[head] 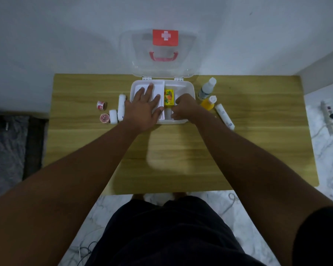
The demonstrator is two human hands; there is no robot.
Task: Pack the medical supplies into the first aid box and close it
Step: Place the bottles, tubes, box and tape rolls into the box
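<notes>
The white first aid box (187, 89) stands open at the table's far edge, its clear lid (127, 54) with a red cross label leaning on the wall. My left hand (145, 106) lies flat with spread fingers on a white tray (158, 87) in the box's left half. My right hand (185, 110) is curled at the box's front right part; what it holds is hidden. A yellow packet (169, 98) lies in the box between my hands.
Left of the box lie a long white roll (121, 105), a short white roll (113, 116) and two small red tape rolls (102, 105). To the right stand a white bottle (207, 90), an orange bottle (209, 102) and a white tube (224, 116).
</notes>
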